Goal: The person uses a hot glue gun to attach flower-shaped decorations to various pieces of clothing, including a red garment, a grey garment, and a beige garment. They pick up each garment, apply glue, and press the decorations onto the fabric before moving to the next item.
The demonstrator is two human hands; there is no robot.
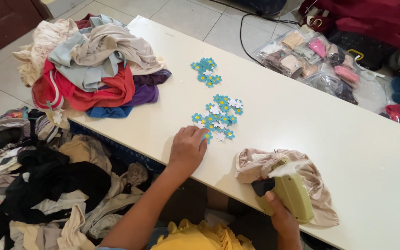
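My left hand rests on the white table, fingertips touching the near edge of a cluster of blue and white paper flowers. A smaller group of blue flowers lies farther up the table. My right hand grips a green tagging gun, its tip pointing at a beige garment lying near the table's front edge.
A heap of mixed clothes sits on the table's left end. More clothes are piled on the floor to the left. Clear bags of folded garments lie on the floor behind the table, with a black cable nearby.
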